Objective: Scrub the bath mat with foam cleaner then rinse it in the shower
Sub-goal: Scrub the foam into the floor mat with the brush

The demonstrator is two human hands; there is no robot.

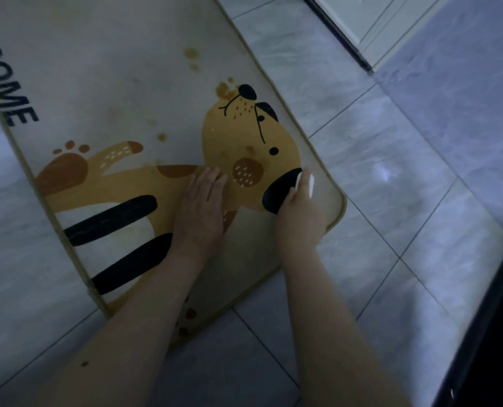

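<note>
The mat (126,92) lies flat on the tiled floor (391,177), turned at an angle, its printed dog with dark stripes facing up and part of a word along the far edge. The step in hand looks like the scrubbing: the right hand (300,212) grips a small white thing (310,186), perhaps a brush or sponge, though it is too hidden to name, and holds it on the mat close to the rounded near corner, by the dog's dark ear. The left hand (203,210) lies flat with fingers straight, pressing the mat on the dog's body to keep it from sliding. The two hands are near each other but apart. No foam shows on the cloth, and brown stains (193,54) sit further up the mat, near the dog's nose and beyond, so most of the scrubbing seems yet to be done and the rinse has not begun. The next move probably calls for working the white thing across the fabric toward those stains while the flat hand holds the mat down, since the smooth tiles would let it slip. The room is dim; the floor is pale marbled tile with dark grout lines, a dark threshold strip (485,333) runs along the right side, and a white door frame (370,33) stands at the top right.
</note>
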